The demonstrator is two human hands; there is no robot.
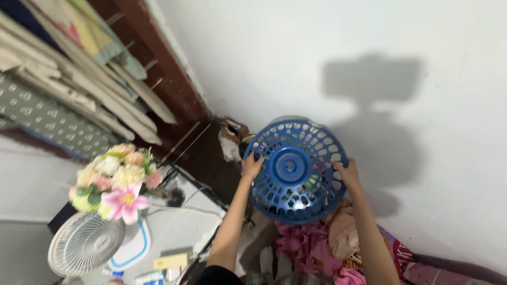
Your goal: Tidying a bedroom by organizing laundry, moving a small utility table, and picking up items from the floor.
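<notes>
White wall point(327, 47) fills the background, with a hard shadow across it. Pink and patterned clothes point(317, 248) heap below, cut off by the frame. Held up against the wall, a round blue perforated basket point(296, 170) faces bottom outward; colourful bits show dimly through its holes, unidentifiable. Left hand point(251, 167) and right hand point(347, 171) curl around opposite rims.

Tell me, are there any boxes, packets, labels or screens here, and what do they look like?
Flat yellow rectangular packet: on the white table at lower left, beside the small white fan.
Small blue-and-white packet: at the table's bottom edge, partly cut off.
No screens or signs show; both hands hold a round blue plastic basket.
</notes>
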